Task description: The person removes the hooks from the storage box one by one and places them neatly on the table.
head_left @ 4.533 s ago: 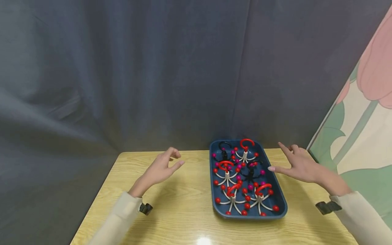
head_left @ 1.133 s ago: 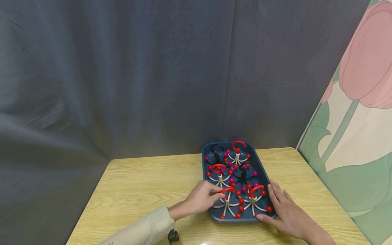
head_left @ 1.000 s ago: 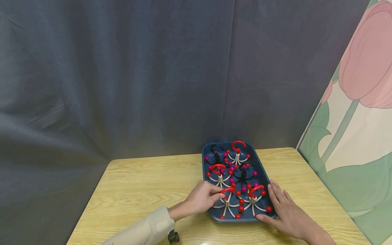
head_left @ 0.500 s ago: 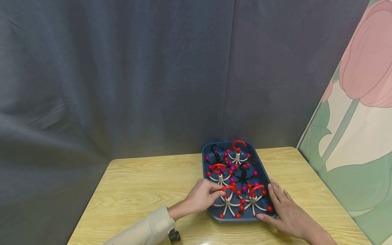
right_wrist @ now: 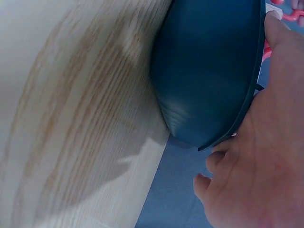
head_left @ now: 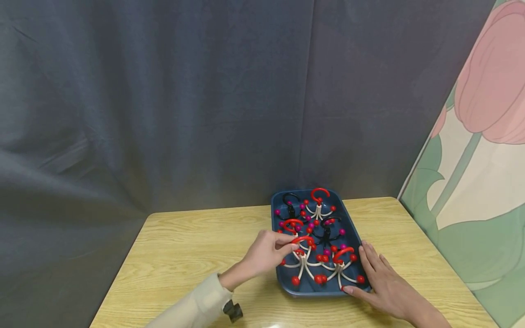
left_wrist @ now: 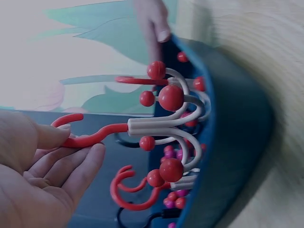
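My left hand [head_left: 264,255] pinches the curved red top of a multi-armed hanging hook [head_left: 302,259] between thumb and fingers. In the left wrist view this hanging hook [left_wrist: 147,126] has a white stem and several curled white arms tipped with red balls. It is raised at the near left of a deep blue tray [head_left: 316,295], its ball-tipped arms overlapping the neighbours. Straight fingers of my right hand [head_left: 385,289] rest along the tray's right side, the thumb over its near rim. In the right wrist view the tray wall [right_wrist: 204,61] hides most of the contents.
A second red-and-white hook [head_left: 340,269] stands close at the right, and others lie farther back. Two black hooks [head_left: 326,233] with magenta balls are among them. The tray sits on a wooden table [head_left: 205,255] before a dark curtain [head_left: 229,114], a floral panel [head_left: 484,182] at right.
From hovering apart, both hands came to the tray, the left pinching the near-left hook, the right resting on the side. In the last half second the left hand has raised that hook slightly.
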### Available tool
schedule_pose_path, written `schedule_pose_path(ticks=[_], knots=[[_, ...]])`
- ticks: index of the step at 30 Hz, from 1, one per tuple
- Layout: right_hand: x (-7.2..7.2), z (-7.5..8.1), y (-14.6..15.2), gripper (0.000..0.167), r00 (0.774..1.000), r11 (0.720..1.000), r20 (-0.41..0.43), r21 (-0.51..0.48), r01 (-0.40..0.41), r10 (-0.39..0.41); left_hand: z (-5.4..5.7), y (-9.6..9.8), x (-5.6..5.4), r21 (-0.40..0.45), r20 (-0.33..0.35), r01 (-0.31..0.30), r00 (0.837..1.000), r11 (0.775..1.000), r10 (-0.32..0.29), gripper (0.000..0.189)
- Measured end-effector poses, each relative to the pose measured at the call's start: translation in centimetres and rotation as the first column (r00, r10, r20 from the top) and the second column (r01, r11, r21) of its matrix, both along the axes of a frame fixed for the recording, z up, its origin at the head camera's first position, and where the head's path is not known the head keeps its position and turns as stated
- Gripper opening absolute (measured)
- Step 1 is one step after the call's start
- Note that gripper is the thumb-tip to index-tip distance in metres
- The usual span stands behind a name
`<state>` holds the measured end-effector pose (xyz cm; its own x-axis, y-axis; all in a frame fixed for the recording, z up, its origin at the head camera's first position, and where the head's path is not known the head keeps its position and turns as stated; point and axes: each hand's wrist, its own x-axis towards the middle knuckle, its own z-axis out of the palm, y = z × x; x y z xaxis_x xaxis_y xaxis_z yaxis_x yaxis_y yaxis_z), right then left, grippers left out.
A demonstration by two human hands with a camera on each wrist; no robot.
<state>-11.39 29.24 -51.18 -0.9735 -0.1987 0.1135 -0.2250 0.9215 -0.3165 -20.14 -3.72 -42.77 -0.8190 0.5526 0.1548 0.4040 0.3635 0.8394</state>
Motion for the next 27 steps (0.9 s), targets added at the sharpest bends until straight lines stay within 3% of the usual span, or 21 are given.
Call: schedule_pose_path(ticks=[8, 19, 27], knots=[[0.0, 0.0, 0.0, 0.114, 1.0, 1.0, -0.002, -0.004, 0.005, -0.005, 1.9, -1.0, -0.5, 0.071, -0.007, -0.057, 0.998, 0.996, 0.058, 0.024], [0.2, 0.0, -0.1, 0.115, 1.0, 1.0, 0.006, -0.001, 0.017, -0.017, 4.3, -3.4, -1.4, 0.174, 0.044, -0.13, 0.991, 0.976, 0.125, 0.031], [0.1, 0.1, -0.2, 0.116, 1.0, 1.0, 0.021, -0.012, 0.022, -0.022, 4.9, -5.8, -2.9, 0.2, -0.02, -0.188, 0.98, 0.961, 0.196, 0.03]])
